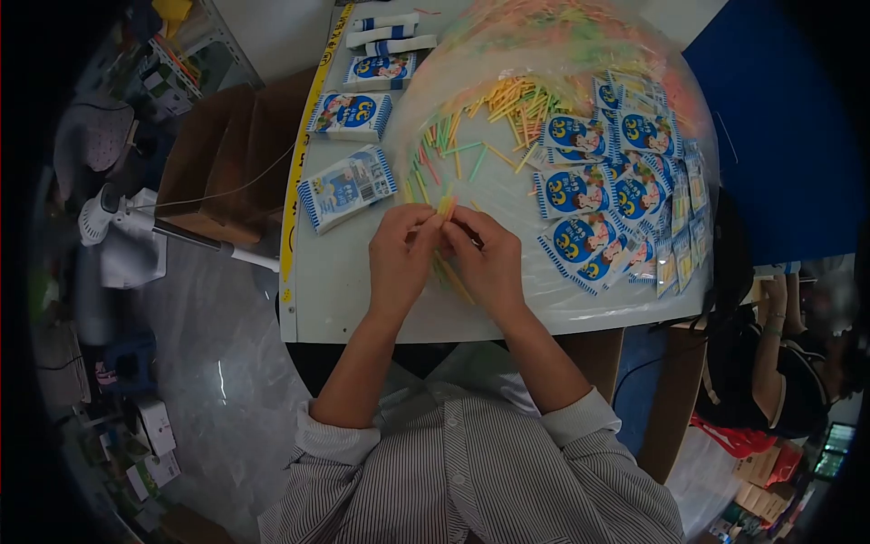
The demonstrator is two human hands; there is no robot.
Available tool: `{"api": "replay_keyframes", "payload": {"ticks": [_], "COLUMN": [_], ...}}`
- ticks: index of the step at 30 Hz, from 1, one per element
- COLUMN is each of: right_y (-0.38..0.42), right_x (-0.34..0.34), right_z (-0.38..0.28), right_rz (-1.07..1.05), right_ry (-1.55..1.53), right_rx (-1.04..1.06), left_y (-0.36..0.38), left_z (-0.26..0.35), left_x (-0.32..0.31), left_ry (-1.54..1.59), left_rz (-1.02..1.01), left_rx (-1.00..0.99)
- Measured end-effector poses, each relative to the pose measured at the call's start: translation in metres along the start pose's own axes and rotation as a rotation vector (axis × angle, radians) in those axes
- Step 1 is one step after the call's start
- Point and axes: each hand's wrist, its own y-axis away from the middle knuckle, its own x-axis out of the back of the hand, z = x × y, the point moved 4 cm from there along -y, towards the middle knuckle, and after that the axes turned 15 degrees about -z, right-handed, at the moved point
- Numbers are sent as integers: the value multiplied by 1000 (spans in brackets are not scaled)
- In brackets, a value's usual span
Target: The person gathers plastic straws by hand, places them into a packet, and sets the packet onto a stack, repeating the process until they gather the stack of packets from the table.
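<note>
I am pinching a small bundle of coloured sticks (pixel 448 210) between both hands, my left hand (pixel 401 257) and my right hand (pixel 488 260) closed on it from either side, fingertips meeting over the white table (pixel 340 299). The bundle is standing nearly upright at its top, with a few orange sticks trailing down under my right palm toward the near table edge.

Just beyond my fingers, loose sticks (pixel 471 136) are lying scattered on a clear plastic sheet (pixel 562 304), which is spreading right up to the near edge and the right-hand edge of the table. To my right, blue and white packets (pixel 580 195) are crowding that side in overlapping rows, leaving little bare surface there.

To my left, three filled packets (pixel 347 186) are lying apart from each other, with open table between them and my left hand. A yellow strip (pixel 292 208) is running along the left edge. Past it, a cardboard box (pixel 222 163) is sitting beside the table, and a white fan (pixel 113 222) is standing lower down. A seated person (pixel 770 372) is off to my right, well apart.
</note>
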Motion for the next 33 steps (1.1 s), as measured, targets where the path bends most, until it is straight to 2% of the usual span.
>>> {"api": "replay_keyframes", "payload": {"ticks": [2,3,4,5,6,7,9,11,12,14,15,17,19,21,23,27,29,33], "right_y": [0,-1,-1,1,2,4,6,6,5,1,0,-5,-5,-8,-10,-44,-69,-96], "right_x": [1,2,3,3,4,2,3,14,26,57,61,61,54,51,52,77,85,88], "right_z": [-6,-7,-15,-22,-21,-21,-22,-18,-17,-11,-9,3,11,12,11,5,8,28], "right_rz": [118,125,174,221,224,194,159,22,12,154,153,2,-16,-38,-72,62,126,63], "right_ry": [102,101,319,537,537,603,670,449,447,547,547,717,751,783,719,609,881,1072], "right_rx": [204,207,274,337,337,374,412,389,389,220,221,106,81,64,-36,7,60,-12], "left_y": [-1,-2,-3,-3,-4,-6,-8,-10,-10,-8,-8,-7,-3,-2,2,3,5,6], "left_z": [-6,-10,-6,-4,-4,-2,-7,-12,-15,-17,-17,-13,-13,-15,-15,-15,-14,-14], "left_x": [-5,-8,-10,-15,-21,-24,-27,-24,-21,-14,-13,-14,-16,-18,-15,-14,-16,-14], "left_ry": [74,148,147,369,590,590,782,852,924,980,1034,1041,1048,988,1012,1023,1018,1024], "left_rz": [-34,-58,-62,-91,-119,-122,-50,-27,-3,4,-5,-22,-37,-136,-135,-136,-144,-152], "left_rx": [64,133,131,212,292,292,399,392,378,380,380,397,417,415,424,439,442,433]}}
